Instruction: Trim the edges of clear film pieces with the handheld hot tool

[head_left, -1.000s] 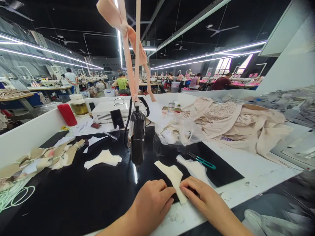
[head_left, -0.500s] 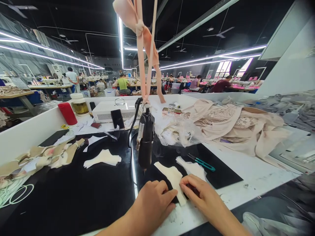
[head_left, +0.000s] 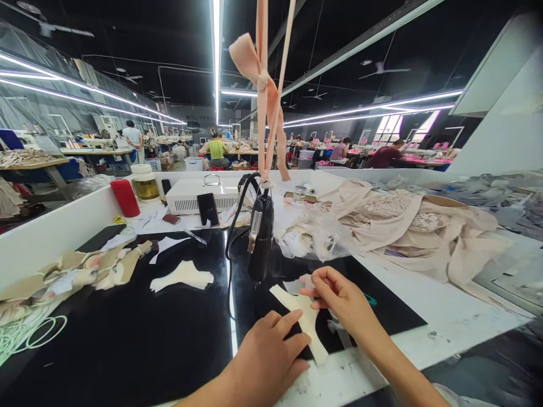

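Observation:
A cream curved fabric piece (head_left: 309, 322) lies on the black mat in front of me. My left hand (head_left: 271, 353) rests at its left edge, fingers stretched out and the tips touching it. Just above its right side, my right hand (head_left: 339, 297) pinches a thin, translucent white piece (head_left: 293, 286), which passes behind the fingers. Over the mat hangs a black handheld tool (head_left: 260, 237) on peach straps, with a cable looping at its left. Teal thread snips (head_left: 370, 299) are mostly hidden by my right hand.
A second cream piece (head_left: 182, 276) lies left on the mat (head_left: 127, 350). Tan fabric parts (head_left: 106, 265) and pale green cord (head_left: 25, 333) are further left. Behind stand a phone (head_left: 207, 209) and a white vented box (head_left: 182, 198). Beige garments (head_left: 407, 220) are heaped at right.
My right hand has moved up from the cream piece's edge and now holds the thin white piece, lifted and shifted left. My left fingers have spread onto the cream piece. The view has shifted slightly.

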`<state>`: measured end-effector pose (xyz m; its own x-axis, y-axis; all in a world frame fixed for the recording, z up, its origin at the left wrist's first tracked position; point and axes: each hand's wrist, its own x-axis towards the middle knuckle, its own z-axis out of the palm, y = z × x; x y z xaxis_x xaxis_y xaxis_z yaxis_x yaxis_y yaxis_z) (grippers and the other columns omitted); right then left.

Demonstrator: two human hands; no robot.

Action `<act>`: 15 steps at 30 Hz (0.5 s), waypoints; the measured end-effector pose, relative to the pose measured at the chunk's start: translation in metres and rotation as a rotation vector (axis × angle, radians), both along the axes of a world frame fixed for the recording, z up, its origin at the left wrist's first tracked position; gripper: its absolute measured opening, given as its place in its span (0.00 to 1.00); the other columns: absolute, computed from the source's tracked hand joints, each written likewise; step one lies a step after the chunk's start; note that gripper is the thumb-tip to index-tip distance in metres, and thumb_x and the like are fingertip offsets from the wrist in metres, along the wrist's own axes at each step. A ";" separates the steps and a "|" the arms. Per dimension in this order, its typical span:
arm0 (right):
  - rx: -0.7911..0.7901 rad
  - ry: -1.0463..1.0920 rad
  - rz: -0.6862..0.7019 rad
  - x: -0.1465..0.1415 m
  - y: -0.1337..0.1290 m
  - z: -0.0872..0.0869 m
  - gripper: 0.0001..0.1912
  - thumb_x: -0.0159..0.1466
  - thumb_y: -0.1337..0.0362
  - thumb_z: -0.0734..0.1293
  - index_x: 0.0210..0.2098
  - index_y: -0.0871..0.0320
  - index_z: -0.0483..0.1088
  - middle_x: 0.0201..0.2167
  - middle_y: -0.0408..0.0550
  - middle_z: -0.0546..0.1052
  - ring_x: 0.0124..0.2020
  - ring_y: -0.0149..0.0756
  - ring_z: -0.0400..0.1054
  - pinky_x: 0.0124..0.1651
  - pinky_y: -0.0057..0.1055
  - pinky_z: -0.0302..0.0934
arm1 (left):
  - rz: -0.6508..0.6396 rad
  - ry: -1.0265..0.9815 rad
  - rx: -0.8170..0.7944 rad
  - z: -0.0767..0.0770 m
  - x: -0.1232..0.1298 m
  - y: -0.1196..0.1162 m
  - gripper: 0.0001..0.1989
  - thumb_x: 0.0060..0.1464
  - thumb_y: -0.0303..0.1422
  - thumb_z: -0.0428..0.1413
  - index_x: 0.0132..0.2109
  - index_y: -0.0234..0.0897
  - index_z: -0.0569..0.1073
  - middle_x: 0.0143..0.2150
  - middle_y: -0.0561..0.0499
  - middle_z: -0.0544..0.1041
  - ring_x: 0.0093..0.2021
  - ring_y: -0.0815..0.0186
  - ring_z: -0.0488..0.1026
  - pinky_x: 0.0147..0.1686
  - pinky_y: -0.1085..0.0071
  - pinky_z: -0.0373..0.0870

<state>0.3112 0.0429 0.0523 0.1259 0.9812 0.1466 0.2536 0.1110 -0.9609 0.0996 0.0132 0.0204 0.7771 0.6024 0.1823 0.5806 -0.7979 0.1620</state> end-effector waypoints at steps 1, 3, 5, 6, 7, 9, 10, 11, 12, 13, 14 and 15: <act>0.020 0.029 -0.005 -0.002 0.001 0.004 0.28 0.60 0.33 0.73 0.30 0.52 0.72 0.32 0.48 0.83 0.37 0.50 0.85 0.33 0.37 0.78 | 0.004 -0.019 -0.007 -0.002 0.000 0.001 0.18 0.75 0.45 0.57 0.62 0.42 0.78 0.74 0.42 0.72 0.58 0.52 0.79 0.58 0.59 0.75; 0.074 0.084 -0.021 -0.004 0.002 0.010 0.30 0.59 0.31 0.74 0.32 0.52 0.72 0.34 0.50 0.84 0.41 0.53 0.85 0.39 0.40 0.81 | 0.026 -0.064 -0.029 -0.007 -0.001 0.002 0.18 0.74 0.45 0.58 0.62 0.42 0.78 0.73 0.41 0.72 0.57 0.52 0.79 0.58 0.59 0.76; 0.145 0.128 -0.050 -0.004 0.001 0.015 0.29 0.61 0.31 0.74 0.35 0.52 0.75 0.38 0.52 0.86 0.46 0.52 0.84 0.46 0.42 0.81 | 0.039 -0.108 -0.051 -0.014 -0.001 0.002 0.18 0.72 0.45 0.61 0.62 0.43 0.79 0.73 0.40 0.72 0.58 0.50 0.79 0.58 0.57 0.76; 0.183 0.145 -0.067 -0.003 -0.002 0.016 0.28 0.62 0.32 0.73 0.37 0.52 0.76 0.40 0.52 0.86 0.47 0.50 0.83 0.50 0.42 0.79 | 0.036 -0.129 -0.061 -0.017 -0.001 0.003 0.18 0.71 0.44 0.61 0.62 0.43 0.79 0.74 0.40 0.72 0.58 0.49 0.79 0.59 0.56 0.76; 0.222 0.160 -0.084 -0.002 -0.005 0.016 0.27 0.64 0.34 0.72 0.39 0.52 0.76 0.43 0.51 0.85 0.48 0.48 0.82 0.54 0.41 0.78 | 0.030 -0.149 -0.072 -0.021 -0.001 0.003 0.18 0.71 0.43 0.62 0.62 0.43 0.79 0.74 0.40 0.72 0.58 0.48 0.79 0.59 0.55 0.76; 0.289 0.178 -0.112 0.000 -0.014 0.015 0.24 0.68 0.36 0.71 0.39 0.51 0.76 0.42 0.49 0.84 0.47 0.44 0.80 0.55 0.37 0.75 | 0.023 -0.203 -0.103 -0.026 -0.001 0.005 0.19 0.70 0.42 0.63 0.63 0.42 0.79 0.73 0.39 0.72 0.58 0.47 0.78 0.60 0.53 0.76; 0.323 0.176 -0.114 0.000 -0.020 0.014 0.23 0.70 0.37 0.70 0.39 0.50 0.76 0.40 0.48 0.83 0.44 0.42 0.79 0.53 0.35 0.75 | 0.024 -0.238 -0.132 -0.027 -0.001 0.006 0.20 0.69 0.41 0.63 0.64 0.42 0.79 0.73 0.39 0.72 0.59 0.46 0.78 0.61 0.52 0.75; 0.354 0.167 -0.109 0.000 -0.027 0.013 0.22 0.71 0.39 0.69 0.38 0.51 0.76 0.37 0.47 0.82 0.41 0.41 0.77 0.49 0.33 0.74 | 0.027 -0.282 -0.171 -0.027 -0.001 0.007 0.21 0.69 0.40 0.64 0.64 0.41 0.79 0.72 0.39 0.73 0.59 0.46 0.77 0.62 0.51 0.74; 0.381 0.155 -0.099 -0.002 -0.034 0.012 0.22 0.72 0.40 0.68 0.36 0.51 0.76 0.34 0.47 0.80 0.39 0.41 0.76 0.46 0.32 0.73 | 0.030 -0.337 -0.221 -0.026 -0.002 0.008 0.20 0.69 0.39 0.63 0.64 0.40 0.79 0.71 0.39 0.75 0.60 0.46 0.77 0.64 0.51 0.73; 0.397 0.141 -0.084 -0.004 -0.041 0.011 0.22 0.73 0.41 0.68 0.35 0.51 0.76 0.32 0.46 0.79 0.36 0.41 0.74 0.43 0.32 0.71 | 0.030 -0.401 -0.283 -0.024 -0.003 0.009 0.19 0.70 0.37 0.60 0.64 0.40 0.79 0.69 0.40 0.76 0.61 0.47 0.76 0.65 0.52 0.71; 0.400 0.132 -0.072 -0.008 -0.048 0.011 0.22 0.74 0.41 0.67 0.35 0.51 0.76 0.30 0.46 0.77 0.35 0.40 0.72 0.42 0.32 0.70 | 0.035 -0.476 -0.363 -0.020 -0.004 0.010 0.17 0.72 0.36 0.57 0.63 0.40 0.80 0.67 0.41 0.78 0.62 0.49 0.76 0.66 0.53 0.69; 0.388 0.128 -0.062 -0.011 -0.055 0.010 0.23 0.74 0.40 0.66 0.34 0.51 0.76 0.29 0.45 0.76 0.34 0.40 0.71 0.41 0.32 0.69 | 0.050 -0.568 -0.476 -0.016 -0.005 0.011 0.16 0.73 0.36 0.55 0.61 0.40 0.81 0.65 0.42 0.80 0.61 0.51 0.76 0.67 0.54 0.67</act>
<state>0.2999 -0.0124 0.0624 0.2237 0.8464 0.4834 0.1526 0.4594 -0.8750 0.0948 0.0246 0.0043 0.6104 0.7489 0.2582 0.3381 -0.5410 0.7700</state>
